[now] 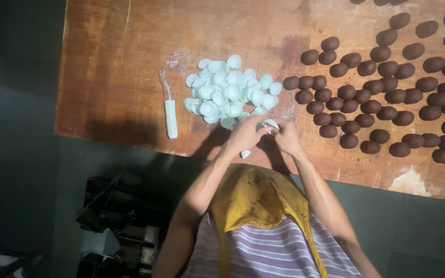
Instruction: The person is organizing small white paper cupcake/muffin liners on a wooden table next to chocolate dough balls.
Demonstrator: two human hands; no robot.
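Both hands meet at the near edge of the wooden counter [130,62], just in front of the person's chest. The left hand [244,135] and the right hand [288,138] are drawn together, fingers pinched closed on one small white paper cup [271,123] with a green pattern, held between them just above the counter. The cup is too small and too covered by the fingers to tell which way its mouth faces; its visible part reads as a short oval lying roughly along the near edge, left to right.

Touching the far side of the hands lies a heap of paper cups [230,92] of the same white and green kind, tumbled at all angles, near the middle of the counter. One stray cup [245,153] lies right on the near edge, below the left hand. To the left of the heap, a plastic sleeve [170,110] lies with its long axis running from the far side toward the near edge; its near half holds a stacked column of cups, its far half is crumpled and see-through.

The right half of the counter carries many dark brown oval balls [372,92] set in loose rows toward the far right corner, the nearest ones just beside the right hand.

The person wears a yellow apron [253,198] over a striped shirt [269,252].
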